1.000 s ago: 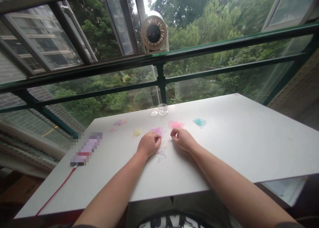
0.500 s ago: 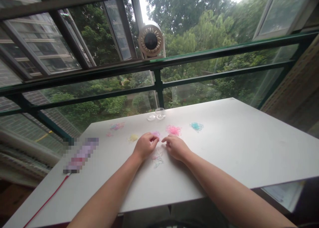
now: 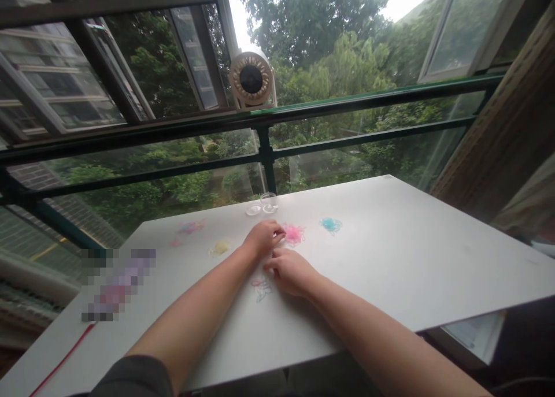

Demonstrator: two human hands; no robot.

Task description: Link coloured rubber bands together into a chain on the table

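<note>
the left hand (image 3: 263, 239) is at the near-left edge of a bright pink, loose heap of thin looped strands (image 3: 295, 234), which lies at three o'clock from it. its thumb and fingertips are bent toward each other; whether a strand is pinched between them, i cannot tell. the right hand (image 3: 291, 271) sits at five o'clock from the left one, just beside it, fingers half curled and pointing toward ten o'clock; whether they grasp anything is too small to tell. at seven o'clock from the right hand lies a pale, mixed-colour scatter of thin loops (image 3: 261, 291).

from the hands, a teal heap of looped strands (image 3: 330, 225) lies between two and three o'clock, a pale yellow heap (image 3: 220, 247) at nine, and a pink-and-blue heap (image 3: 191, 227) farther off toward ten. a clear, round plastic container (image 3: 269, 204) stands at twelve o'clock near the far edge of the white, flat-topped table (image 3: 381, 270), with a clear, shallow round piece (image 3: 254, 211) just beside it.
</note>
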